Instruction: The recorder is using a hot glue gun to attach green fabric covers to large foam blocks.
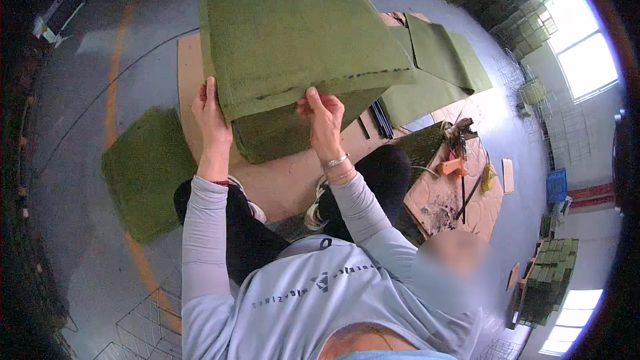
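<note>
A large block covered in green felt-like fabric [293, 33] stands on a sheet of brown cardboard [280, 183] on the floor. My left hand [212, 117] presses against the block's near left edge, fingers up along the cloth. My right hand [323, 117] pinches the fabric flap at the block's near right edge, where a dark seam line runs. Both forearms wear light grey sleeves; the right wrist has a bracelet.
A flat green pad [143, 170] lies on the grey floor at left. Loose green fabric sheets [437, 70] lie at right. An orange tool [452, 167] and scraps sit on cardboard at right. Stacked green blocks [550, 270] stand far right. A wire rack [143, 323] is at bottom left.
</note>
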`<action>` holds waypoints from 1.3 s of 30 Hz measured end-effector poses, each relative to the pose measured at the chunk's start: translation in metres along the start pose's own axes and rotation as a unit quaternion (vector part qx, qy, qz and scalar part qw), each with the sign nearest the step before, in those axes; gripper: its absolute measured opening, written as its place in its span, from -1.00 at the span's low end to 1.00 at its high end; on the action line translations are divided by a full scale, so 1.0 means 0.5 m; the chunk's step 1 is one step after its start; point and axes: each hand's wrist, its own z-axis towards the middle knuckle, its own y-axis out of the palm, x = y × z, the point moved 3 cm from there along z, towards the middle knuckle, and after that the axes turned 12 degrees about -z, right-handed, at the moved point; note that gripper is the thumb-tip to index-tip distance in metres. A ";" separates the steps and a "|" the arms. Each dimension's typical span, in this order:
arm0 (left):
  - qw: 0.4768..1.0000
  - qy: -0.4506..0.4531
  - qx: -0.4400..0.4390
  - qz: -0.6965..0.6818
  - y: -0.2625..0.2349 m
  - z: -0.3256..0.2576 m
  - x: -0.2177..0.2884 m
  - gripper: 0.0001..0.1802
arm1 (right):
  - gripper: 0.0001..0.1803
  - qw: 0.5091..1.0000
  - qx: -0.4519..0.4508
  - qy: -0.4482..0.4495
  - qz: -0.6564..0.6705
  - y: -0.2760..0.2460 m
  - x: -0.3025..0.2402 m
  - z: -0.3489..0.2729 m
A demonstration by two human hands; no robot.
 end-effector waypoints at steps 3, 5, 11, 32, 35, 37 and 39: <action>1.000 -0.002 -0.004 0.007 -0.002 0.004 0.001 -0.70 | -0.75 1.000 -0.021 -0.011 -0.004 -0.001 0.009 -0.011; 1.000 -0.005 -0.008 -0.002 -0.006 0.003 -0.002 -0.70 | -0.74 1.000 -0.013 -0.020 0.001 0.001 0.019 -0.003; 1.000 -0.009 0.007 -0.026 0.014 0.005 -0.001 -0.76 | -0.73 0.997 0.009 -0.045 -0.063 0.005 0.025 0.012; 0.999 0.001 -0.008 0.034 0.015 0.000 0.013 -0.73 | -0.70 0.984 -0.162 0.066 -0.034 0.145 0.027 -0.075; 0.998 0.015 -0.003 0.059 0.019 0.003 0.017 -0.70 | -0.70 0.987 -0.147 0.014 -0.064 0.154 0.037 -0.066; 0.999 0.003 0.003 0.045 0.008 0.005 0.011 -0.69 | -0.69 0.987 -0.141 -0.020 -0.080 0.153 0.046 -0.063; 0.999 -0.006 0.008 0.031 0.003 0.008 0.011 -0.67 | -0.67 0.983 -0.168 0.024 -0.072 0.152 0.060 -0.069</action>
